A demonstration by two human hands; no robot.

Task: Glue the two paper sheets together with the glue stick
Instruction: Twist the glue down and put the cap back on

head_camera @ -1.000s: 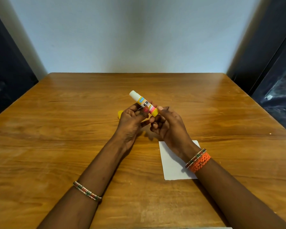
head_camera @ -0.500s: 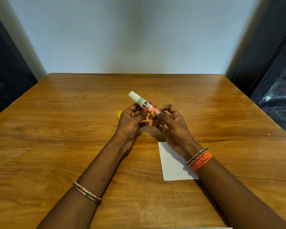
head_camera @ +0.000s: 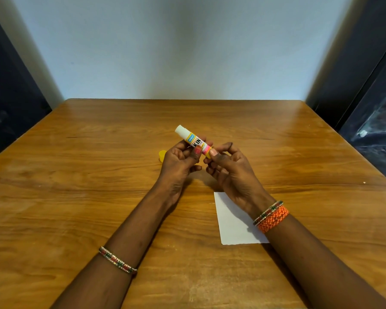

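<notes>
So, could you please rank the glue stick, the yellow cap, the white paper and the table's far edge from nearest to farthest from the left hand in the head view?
1. Glue stick: gripped by the left hand itself.
2. Yellow cap: on the table just left of that hand.
3. White paper: to the right and nearer the person, partly under the right forearm.
4. Table's far edge: at the wall, well beyond everything else.

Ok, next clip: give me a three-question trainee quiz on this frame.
1. True or false: the glue stick still has its cap on.
2. Which hand pinches the stick's yellow base: left or right?
3. Where does the white paper lie?

Key:
1. False; its white tip is bare, and a yellow cap lies on the table.
2. Right hand; the left hand holds the barrel.
3. Flat under the right wrist.
</notes>
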